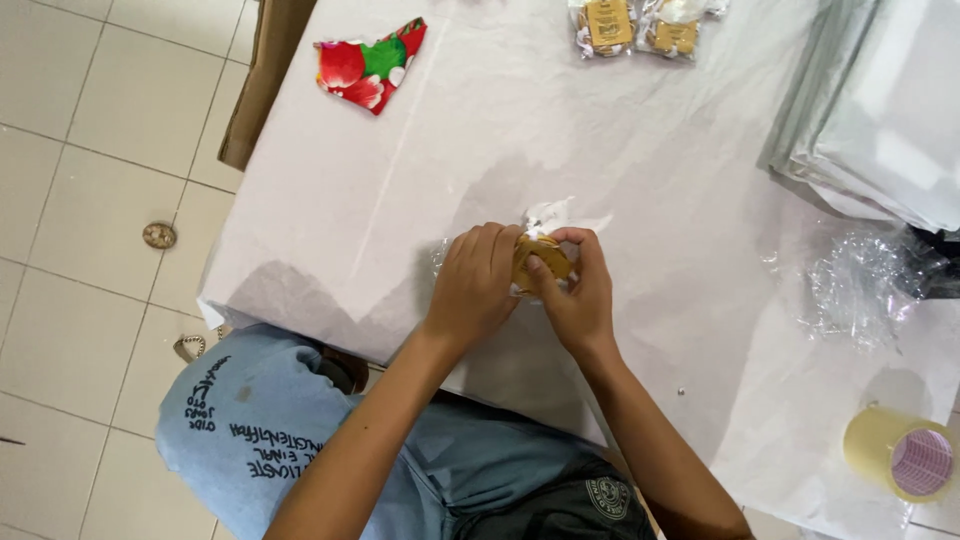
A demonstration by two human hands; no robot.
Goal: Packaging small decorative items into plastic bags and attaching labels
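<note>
My left hand and my right hand meet over the white-covered table. Between them they grip a small clear plastic packet with a yellow-brown round label or snack inside. The packet's twisted white top sticks out above my fingers. My left hand's fingers curl over the packet's left side. On its right side, my right thumb and fingers pinch it. Most of the packet is hidden by my fingers.
Two finished packets lie at the far edge. A red and green cloth scrap sits far left. Stacked white sheets and crumpled clear plastic are at right. A tape roll stands near right. Tiled floor lies left.
</note>
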